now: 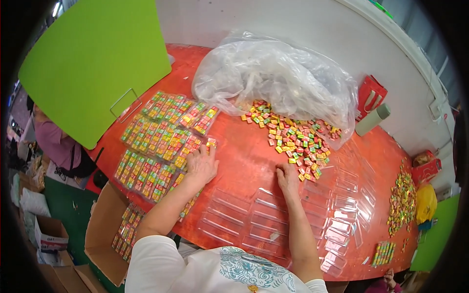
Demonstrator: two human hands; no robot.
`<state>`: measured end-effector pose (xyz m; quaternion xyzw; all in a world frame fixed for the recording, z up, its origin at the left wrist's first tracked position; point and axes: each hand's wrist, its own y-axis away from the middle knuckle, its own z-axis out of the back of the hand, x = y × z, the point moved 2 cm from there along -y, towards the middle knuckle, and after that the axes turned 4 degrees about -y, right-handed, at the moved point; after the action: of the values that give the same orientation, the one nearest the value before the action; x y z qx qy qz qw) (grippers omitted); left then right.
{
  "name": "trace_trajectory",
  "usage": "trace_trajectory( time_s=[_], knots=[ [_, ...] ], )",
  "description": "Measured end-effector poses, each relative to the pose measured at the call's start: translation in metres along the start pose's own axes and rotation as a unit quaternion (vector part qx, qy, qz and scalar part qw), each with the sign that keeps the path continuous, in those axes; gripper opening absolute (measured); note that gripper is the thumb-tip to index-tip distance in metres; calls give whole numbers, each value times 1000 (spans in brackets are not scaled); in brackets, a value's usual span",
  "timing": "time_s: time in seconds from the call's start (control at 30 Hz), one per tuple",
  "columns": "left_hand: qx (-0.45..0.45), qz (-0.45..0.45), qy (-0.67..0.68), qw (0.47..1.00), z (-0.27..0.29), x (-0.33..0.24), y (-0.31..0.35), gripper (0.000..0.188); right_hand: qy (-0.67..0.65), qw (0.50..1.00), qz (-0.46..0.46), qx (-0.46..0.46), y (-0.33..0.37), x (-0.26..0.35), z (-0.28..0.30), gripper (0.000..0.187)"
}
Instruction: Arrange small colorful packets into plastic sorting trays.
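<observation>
A red bench [239, 161] took most of the scene, and on its far part lay a big transparent plastic bag [273, 61]. At the left stood many filled trays [154, 139], whose rows went slantwise from near left to far right. In the near middle were clear plastic trays [266, 219], their grooves running left to right. The loose coloured blocks [303, 146] made a pile at the bag's near edge, just beyond the right hand [288, 178], which was nearer to them than the left hand [201, 166]. The right fingers were bent; whether they pinched a block, I could not tell. The left fingers were spread over the filled trays' right side.
</observation>
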<state>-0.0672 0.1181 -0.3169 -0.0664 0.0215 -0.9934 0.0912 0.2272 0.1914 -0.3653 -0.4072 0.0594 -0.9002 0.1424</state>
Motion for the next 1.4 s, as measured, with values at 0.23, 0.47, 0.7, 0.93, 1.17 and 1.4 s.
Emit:
trace_trajectory(
  time_s=[0.23,0.47,0.7,0.93,1.17,1.4],
  knots=[
    [-61,-169,71,981,18,-62,-61,59,58,995,-68,-52,-15,1,2,24],
    [-120,-262,170,942,-3,-167,-155,64,45,992,-92,-75,-21,-5,-1,23],
    [-99,-266,203,937,-30,-203,-147,47,-4,991,-85,-101,-20,-9,1,23],
    [-154,-325,248,900,-29,-161,-64,40,-110,980,-121,-113,-24,-20,-1,26],
    [-160,-283,480,815,-43,-130,-32,42,-141,983,-58,-103,-25,-40,-8,21],
    [-40,-124,527,840,-60,-84,-57,42,-163,985,-43,-44,-13,-34,-12,25]
  ],
)
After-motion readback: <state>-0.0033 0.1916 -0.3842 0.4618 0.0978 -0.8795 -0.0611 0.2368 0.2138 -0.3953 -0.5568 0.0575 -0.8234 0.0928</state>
